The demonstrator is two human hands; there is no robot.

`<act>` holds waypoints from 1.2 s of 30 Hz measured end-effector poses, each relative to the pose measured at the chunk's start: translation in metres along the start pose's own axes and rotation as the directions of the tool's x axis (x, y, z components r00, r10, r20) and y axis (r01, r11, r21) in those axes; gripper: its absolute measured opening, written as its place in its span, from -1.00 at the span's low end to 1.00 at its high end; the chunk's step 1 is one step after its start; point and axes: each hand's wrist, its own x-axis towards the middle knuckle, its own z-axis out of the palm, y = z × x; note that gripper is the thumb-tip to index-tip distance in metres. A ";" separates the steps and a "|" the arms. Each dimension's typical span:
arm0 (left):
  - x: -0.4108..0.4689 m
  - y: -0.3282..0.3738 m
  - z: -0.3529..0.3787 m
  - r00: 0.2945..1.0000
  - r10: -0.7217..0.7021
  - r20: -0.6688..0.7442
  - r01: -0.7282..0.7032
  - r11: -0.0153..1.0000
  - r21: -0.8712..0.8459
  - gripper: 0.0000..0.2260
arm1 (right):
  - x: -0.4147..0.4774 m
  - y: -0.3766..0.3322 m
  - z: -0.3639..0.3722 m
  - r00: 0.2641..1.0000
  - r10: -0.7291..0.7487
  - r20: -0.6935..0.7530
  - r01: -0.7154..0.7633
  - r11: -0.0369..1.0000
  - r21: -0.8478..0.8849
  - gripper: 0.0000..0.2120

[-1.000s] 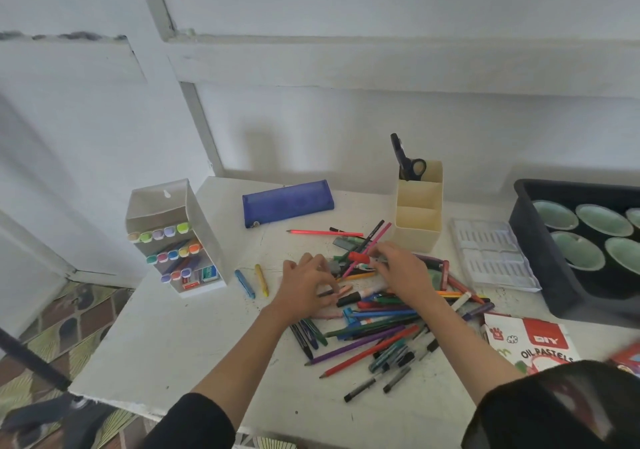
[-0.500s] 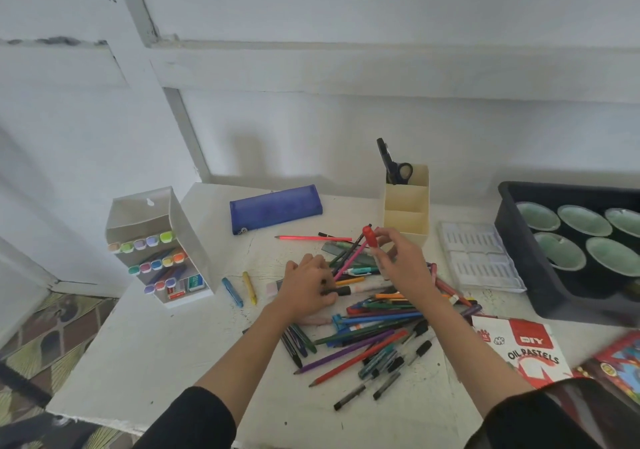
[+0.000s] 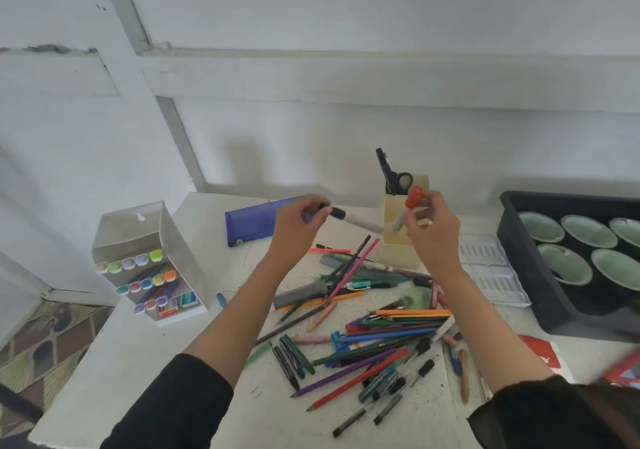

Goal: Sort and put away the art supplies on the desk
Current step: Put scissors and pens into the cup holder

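We noted both hands up above the white desk (image 3: 156, 362). The left hand (image 3: 298, 230) gripped a pale black-capped marker (image 3: 356, 221). The right hand (image 3: 433, 240) pinched a white red-capped marker (image 3: 413, 198) in front of the cream plastic pen holder (image 3: 394, 254). A heap of loose pens and pencils (image 3: 374, 337) lay below.

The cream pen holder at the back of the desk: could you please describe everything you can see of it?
The pen holder is a cream box, plastic by its look, with stepped compartments. It stands upright on the white desk near the wall. Dark-handled scissors stand in its rear compartment, handles up. The right hand, holding a red-capped pen, hides part of its front; contact cannot be judged.
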 end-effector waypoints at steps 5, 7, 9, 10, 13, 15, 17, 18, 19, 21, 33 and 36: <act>0.033 0.015 0.045 0.996 0.040 -0.080 -0.043 0.999 -0.030 -0.90 | 0.025 0.007 0.003 0.998 -0.064 -0.009 0.063 0.996 -0.063 -0.84; 0.039 0.015 0.064 0.997 0.057 -0.056 -0.058 0.998 -0.016 -0.89 | 0.032 0.016 0.008 0.999 -0.047 0.017 0.048 0.991 -0.127 -0.81; 0.044 0.013 0.082 0.997 0.073 -0.020 -0.073 0.997 0.013 -0.88 | 0.036 0.026 0.012 0.998 -0.003 0.064 0.014 0.984 -0.180 -0.77; 0.046 0.013 0.087 0.997 0.081 -0.006 -0.081 0.996 0.027 -0.87 | 0.036 0.028 0.015 0.995 0.029 0.093 -0.008 0.976 -0.216 -0.75; 0.053 0.010 0.101 0.994 0.102 0.046 -0.106 0.991 0.087 -0.85 | 0.038 0.033 0.021 0.982 0.118 0.147 -0.065 0.944 -0.325 -0.75; 0.058 0.010 0.106 0.988 0.112 0.109 -0.126 0.983 0.133 -0.85 | 0.038 0.035 0.025 0.972 0.142 0.186 -0.075 0.943 -0.325 -0.79; 0.063 0.010 0.109 0.978 0.103 0.182 -0.132 0.979 0.155 -0.83 | 0.036 0.040 0.028 0.956 0.176 0.234 -0.096 0.944 -0.317 -0.80; 0.064 0.010 0.111 0.974 0.091 0.207 -0.126 0.979 0.161 -0.81 | 0.035 0.042 0.029 0.948 0.194 0.253 -0.111 0.945 -0.309 -0.79; 0.065 0.009 0.112 0.971 0.076 0.225 -0.115 0.979 0.169 -0.78 | 0.034 0.044 0.028 0.941 0.207 0.266 -0.125 0.947 -0.295 -0.76; 0.065 0.006 0.114 0.969 0.039 0.246 -0.084 0.981 0.174 -0.73 | 0.030 0.047 0.026 0.935 0.203 0.292 -0.124 0.956 -0.266 -0.69; 0.015 -0.050 0.072 0.983 -0.072 0.169 0.043 0.985 0.167 -0.84 | -0.027 0.070 -0.004 0.975 -0.072 0.212 0.139 0.937 -0.322 -0.73; -0.003 -0.058 0.055 0.969 -0.107 0.224 0.069 0.983 0.169 -0.90 | -0.033 0.067 -0.008 0.958 -0.147 0.248 0.224 0.920 -0.321 -0.75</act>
